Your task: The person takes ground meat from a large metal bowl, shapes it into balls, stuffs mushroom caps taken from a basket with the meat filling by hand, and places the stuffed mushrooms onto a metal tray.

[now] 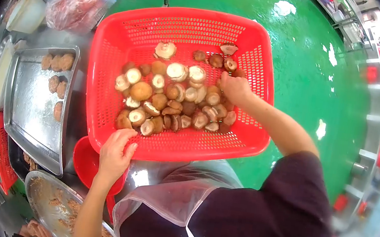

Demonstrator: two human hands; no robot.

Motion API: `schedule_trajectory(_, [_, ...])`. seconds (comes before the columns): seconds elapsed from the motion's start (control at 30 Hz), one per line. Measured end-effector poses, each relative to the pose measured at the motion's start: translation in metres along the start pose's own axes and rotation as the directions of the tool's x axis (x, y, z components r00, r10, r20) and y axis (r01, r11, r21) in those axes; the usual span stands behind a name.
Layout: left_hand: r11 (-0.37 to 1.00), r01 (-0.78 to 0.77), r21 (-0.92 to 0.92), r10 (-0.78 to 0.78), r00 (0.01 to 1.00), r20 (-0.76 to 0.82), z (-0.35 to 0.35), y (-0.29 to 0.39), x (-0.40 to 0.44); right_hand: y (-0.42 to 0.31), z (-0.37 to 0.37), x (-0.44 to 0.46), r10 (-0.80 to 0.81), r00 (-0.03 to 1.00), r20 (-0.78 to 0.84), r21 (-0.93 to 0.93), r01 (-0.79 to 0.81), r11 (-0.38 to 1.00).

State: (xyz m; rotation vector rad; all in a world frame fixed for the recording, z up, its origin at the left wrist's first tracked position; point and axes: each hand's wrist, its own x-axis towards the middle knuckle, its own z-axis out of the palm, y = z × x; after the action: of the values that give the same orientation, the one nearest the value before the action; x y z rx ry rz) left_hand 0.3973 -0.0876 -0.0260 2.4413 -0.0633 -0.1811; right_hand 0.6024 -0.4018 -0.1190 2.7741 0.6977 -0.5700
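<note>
A large red perforated basket holds many brown and cream mushrooms, heaped mostly in its middle and front. My left hand rests on the basket's near left corner, thumb apart from the fingers, gripping the rim. Inside the basket, at the right side of the heap, my right hand reaches down with fingers bent together among the mushrooms. Its fingertips are partly hidden, and I cannot make out what they hold. Several mushrooms lie just beyond it near the far right corner.
Left of the basket, a metal tray carries several brown patties. Beyond it lies a plastic bag of pinkish meat. A red bowl sits under the near left corner. A metal bowl holds minced filling, beside another person's hands.
</note>
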Motion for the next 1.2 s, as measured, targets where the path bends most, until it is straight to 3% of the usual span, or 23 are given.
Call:
schedule_trajectory(0.07, [1.000,0.018,-0.019,-0.018,1.000,-0.010,0.003,0.002,-0.002,-0.013,-0.002,0.008,-0.015,0.999,-0.038,0.188,0.022,0.982])
schedule_trajectory(0.13, [0.999,0.023,-0.031,-0.024,0.999,-0.033,0.005,0.005,-0.002,-0.029,-0.012,0.002,-0.111,0.991,-0.071,0.073,0.116,0.991])
schedule_trajectory(0.27, [0.986,0.031,-0.164,-0.049,0.993,-0.104,0.003,0.005,-0.006,-0.041,-0.008,0.009,-0.128,0.987,-0.094,0.147,0.141,0.979])
schedule_trajectory(0.3, [0.980,0.026,-0.199,-0.052,0.990,-0.130,0.002,0.006,-0.007,-0.041,-0.013,0.010,-0.138,0.975,-0.173,0.196,0.172,0.965])
schedule_trajectory(0.37, [0.968,0.018,-0.250,-0.064,0.982,-0.177,-0.002,0.010,-0.012,-0.039,-0.023,0.006,-0.148,0.987,-0.065,0.723,0.149,0.675])
schedule_trajectory(0.43, [0.957,0.024,-0.289,-0.089,0.973,-0.215,-0.003,0.019,-0.020,-0.046,-0.038,-0.006,-0.269,0.959,0.089,0.990,-0.055,0.133])
schedule_trajectory(0.53, [0.851,0.008,-0.525,-0.154,0.960,-0.235,0.003,0.025,-0.029,-0.068,-0.072,-0.053,-0.416,0.904,0.093,0.974,-0.169,-0.151])
schedule_trajectory(0.63, [0.711,-0.008,-0.703,-0.171,0.968,-0.185,0.008,0.033,-0.033,-0.084,-0.092,-0.081,-0.572,0.816,0.084,0.956,-0.229,-0.186])
schedule_trajectory(0.73, [0.604,0.028,-0.797,-0.226,0.965,-0.137,0.010,0.053,-0.026,-0.099,-0.096,-0.097,-0.593,0.800,0.095,0.964,-0.222,-0.144])
schedule_trajectory(0.77, [0.577,0.043,-0.815,-0.240,0.964,-0.118,0.010,0.057,-0.025,-0.103,-0.104,-0.104,-0.589,0.801,0.111,0.981,-0.185,-0.066])
schedule_trajectory(0.87, [0.821,-0.056,-0.569,-0.085,0.972,-0.219,0.026,0.052,-0.016,-0.129,-0.085,-0.113,-0.567,0.824,0.000,0.999,-0.018,-0.027])
schedule_trajectory(0.9, [0.842,-0.011,-0.540,-0.104,0.978,-0.182,0.015,0.067,-0.017,-0.134,-0.094,-0.120,-0.558,0.830,-0.014,0.995,0.068,0.076])
schedule_trajectory(0.93, [0.838,-0.035,-0.544,-0.089,0.976,-0.200,0.017,0.066,-0.016,-0.136,-0.107,-0.128,-0.590,0.808,-0.010,0.998,0.047,0.047])
schedule_trajectory(1.0, [0.832,-0.077,-0.550,-0.062,0.971,-0.230,0.024,0.053,-0.018,-0.125,-0.103,-0.116,-0.670,0.726,-0.155,0.976,0.218,0.010])
schedule_trajectory(1.07, [0.761,-0.109,-0.640,-0.143,0.934,-0.328,0.032,0.040,-0.020,-0.089,-0.086,-0.075,-0.488,0.850,-0.198,0.830,0.410,0.378])
schedule_trajectory(1.1, [0.756,-0.061,-0.652,-0.196,0.929,-0.314,0.030,0.035,-0.022,-0.081,-0.101,-0.066,-0.121,0.992,-0.036,0.724,0.110,0.681])
schedule_trajectory(1.13, [0.749,-0.010,-0.663,-0.252,0.921,-0.298,0.028,0.032,-0.022,-0.055,-0.073,-0.026,0.006,0.974,-0.226,0.335,0.072,0.940])
schedule_trajectory(1.17, [0.804,0.003,-0.595,-0.239,0.917,-0.320,0.026,0.028,-0.020,-0.029,-0.053,0.005,0.067,0.953,-0.295,0.222,0.000,0.975])
schedule_trajectory(1.2, [0.852,0.022,-0.523,-0.231,0.912,-0.339,0.023,0.023,-0.016,-0.009,-0.042,0.021,0.031,0.968,-0.249,0.126,0.001,0.992])
